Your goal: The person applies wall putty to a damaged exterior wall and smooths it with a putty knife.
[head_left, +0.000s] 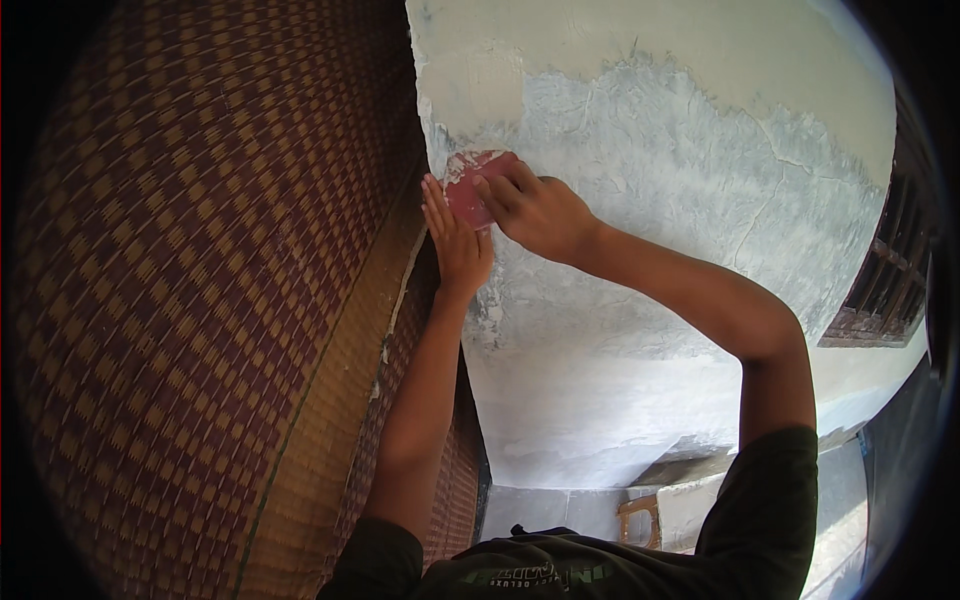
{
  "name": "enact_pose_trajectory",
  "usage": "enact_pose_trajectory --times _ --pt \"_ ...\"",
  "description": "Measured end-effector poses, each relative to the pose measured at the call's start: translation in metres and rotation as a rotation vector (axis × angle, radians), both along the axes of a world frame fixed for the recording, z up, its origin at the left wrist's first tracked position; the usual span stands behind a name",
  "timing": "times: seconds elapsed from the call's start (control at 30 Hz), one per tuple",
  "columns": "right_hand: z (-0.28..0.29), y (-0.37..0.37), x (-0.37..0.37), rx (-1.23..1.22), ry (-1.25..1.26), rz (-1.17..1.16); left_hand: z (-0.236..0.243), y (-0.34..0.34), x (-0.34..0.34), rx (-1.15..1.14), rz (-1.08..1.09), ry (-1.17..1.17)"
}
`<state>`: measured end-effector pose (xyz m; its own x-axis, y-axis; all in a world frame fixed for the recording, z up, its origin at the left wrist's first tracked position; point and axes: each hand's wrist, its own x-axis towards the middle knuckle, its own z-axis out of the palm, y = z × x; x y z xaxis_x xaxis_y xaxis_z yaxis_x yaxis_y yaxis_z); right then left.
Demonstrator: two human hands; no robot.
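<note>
My right hand (545, 212) grips a flat red putty scraper (468, 195) smeared with white paste, its fingers curled over the scraper's right side. The scraper lies against a pale wall (640, 200) near the wall's left edge. Close by on the left, my left hand (460, 245) is open, its fingers stretched upward along that edge. The left fingers are right beside the scraper; whether they touch it I cannot tell. Rough, whitish-grey putty covers the wall around both hands, with a smoother cream area above.
A brown and tan woven mat surface (200, 250) fills the left side, close to my left forearm. At the far right is a dark wooden window grille (885, 275). Low down, a wooden chair-like frame (638, 520) stands on the pale tiled floor (545, 510).
</note>
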<state>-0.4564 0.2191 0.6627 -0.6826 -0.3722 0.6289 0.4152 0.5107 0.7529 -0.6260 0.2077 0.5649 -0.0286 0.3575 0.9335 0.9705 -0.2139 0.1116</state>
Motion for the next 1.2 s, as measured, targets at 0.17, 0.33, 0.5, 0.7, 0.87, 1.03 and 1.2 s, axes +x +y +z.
enact_pose_trajectory --times 0.17,0.33,0.5,0.7,0.87,1.03,1.2 --pt "0.084 0.011 0.0 0.085 0.222 -0.052 0.002 0.003 0.011 -0.001 -0.044 -0.079" --pt "0.037 0.022 0.002 0.039 0.093 -0.238 0.002 -0.002 0.002 -0.019 -0.04 -0.069" --pt "0.005 -0.003 0.007 -0.065 -0.069 -0.079 -0.001 -0.003 -0.005 -0.017 0.005 0.024" --pt "0.077 0.021 0.02 0.028 0.212 -0.281 0.002 0.001 0.013 -0.044 -0.052 -0.067" --pt "-0.018 0.011 0.024 -0.06 -0.062 -0.231 0.0 0.0 0.002 -0.026 -0.028 -0.042" --pt "0.037 -0.007 0.023 -0.015 0.165 -0.031 -0.001 0.002 0.001 -0.012 -0.01 -0.026" --pt "0.043 0.021 0.029 0.005 0.155 -0.227 0.003 0.001 0.009 -0.036 -0.028 -0.059"
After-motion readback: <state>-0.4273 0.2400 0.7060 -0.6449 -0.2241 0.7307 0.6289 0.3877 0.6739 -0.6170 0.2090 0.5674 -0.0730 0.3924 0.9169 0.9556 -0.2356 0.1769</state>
